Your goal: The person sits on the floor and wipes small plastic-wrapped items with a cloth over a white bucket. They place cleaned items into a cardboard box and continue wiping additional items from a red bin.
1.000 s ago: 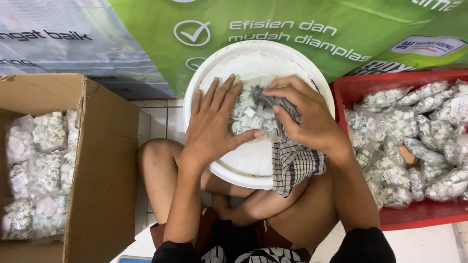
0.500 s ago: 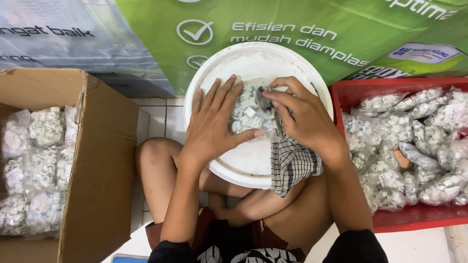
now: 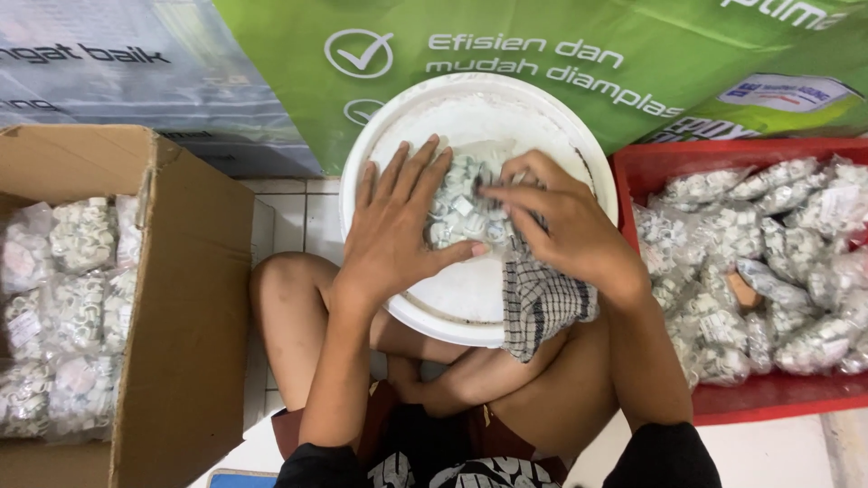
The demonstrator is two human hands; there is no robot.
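Now the right hand [image 3: 565, 230] pinches a checked cloth [image 3: 542, 303] on the small white clips [image 3: 466, 208]. Beside it, the left hand [image 3: 393, 239] lies flat and open on the white lid [image 3: 470, 298]. Clips could slide off the lid if it tips.

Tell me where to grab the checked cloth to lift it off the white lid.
Pinch the checked cloth at its loose lower end, which drapes over the near rim of the white lid. Come from the person's side, below: that end hangs free, while the upper end is pinned under the right hand.
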